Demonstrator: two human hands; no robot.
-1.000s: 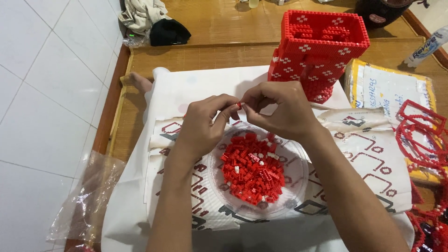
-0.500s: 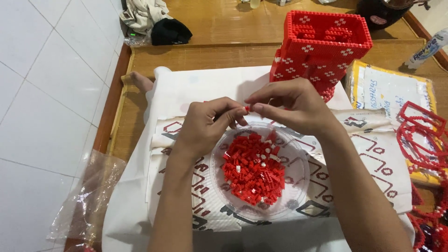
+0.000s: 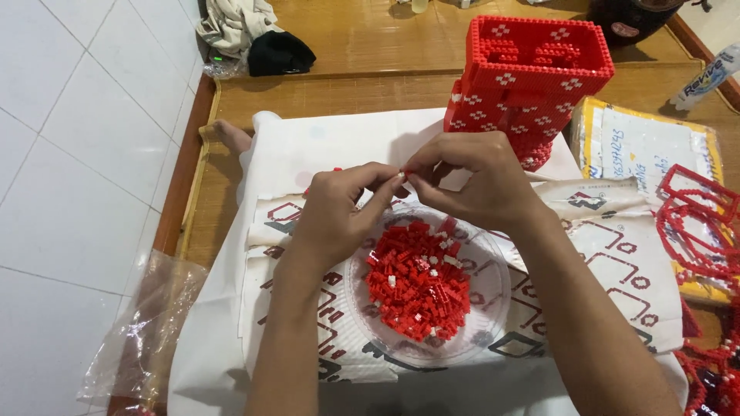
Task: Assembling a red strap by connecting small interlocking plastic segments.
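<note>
Many small red bricks (image 3: 418,279) fill the clear dish (image 3: 493,308); both hands' fingers (image 3: 385,181) pinch one brick (image 3: 405,172).

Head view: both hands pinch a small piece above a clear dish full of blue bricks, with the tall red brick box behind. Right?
Not quite: in the head view the bricks in the clear dish are red with a few white, not blue. The rest holds.

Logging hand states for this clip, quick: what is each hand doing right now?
Left hand: fingers pinched shut on a tiny red brick.
Right hand: fingertips pinched on the same tiny red brick, above the clear dish.
</note>
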